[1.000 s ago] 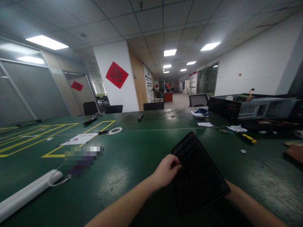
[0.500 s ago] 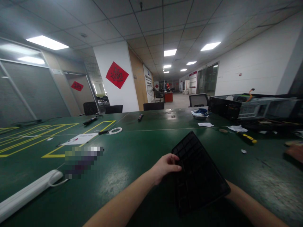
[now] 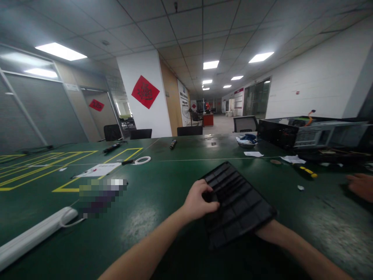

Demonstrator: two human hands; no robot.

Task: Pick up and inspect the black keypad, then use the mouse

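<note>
A black slotted tray (image 3: 236, 204) is held just above the green table (image 3: 163, 194), tilted toward me. My left hand (image 3: 198, 202) grips its left edge, fingers curled over the rim. My right forearm (image 3: 291, 245) runs under the tray's right near corner; the right hand itself is hidden beneath the tray.
A white power strip (image 3: 35, 233) lies at the near left. Papers (image 3: 99, 170), a white tape ring (image 3: 142, 160) and a pen (image 3: 173, 144) lie farther back. An open computer case (image 3: 309, 132), a yellow-handled screwdriver (image 3: 305, 170) and a bowl (image 3: 246, 140) sit at the right. Another person's hand (image 3: 359, 186) rests at the right edge.
The tray has tipped from steeply raised to flatter and lower. My left hand closed onto its left edge. The other person's hand moved further into view.
</note>
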